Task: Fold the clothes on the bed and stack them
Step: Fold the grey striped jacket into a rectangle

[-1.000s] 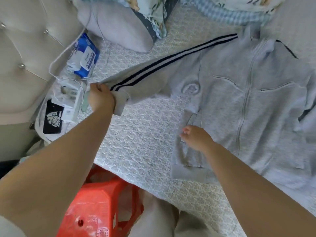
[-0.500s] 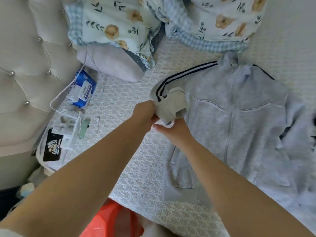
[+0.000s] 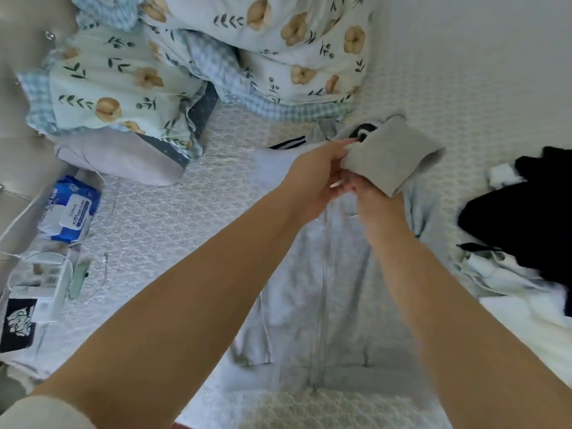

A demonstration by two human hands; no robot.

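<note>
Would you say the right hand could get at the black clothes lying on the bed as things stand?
Probably not straight away: the right hand is gripping the grey jacket's sleeve. Otherwise, bare bedspread separates it from the black clothes.

A grey zip jacket (image 3: 322, 274) lies flat on the white textured bed cover (image 3: 173, 218), its zip running toward six o'clock. Above its chest, the left hand (image 3: 312, 178) and right hand (image 3: 376, 201) meet, both pinching the folded grey sleeve (image 3: 391, 156), whose cuff end points to two o'clock. At twelve o'clock sits a floral quilt (image 3: 278, 41). At three o'clock lies a dark garment (image 3: 523, 218) on pale clothes. At nine o'clock rests a blue wipes pack (image 3: 72, 209), beside white cables (image 3: 46, 274).
</note>
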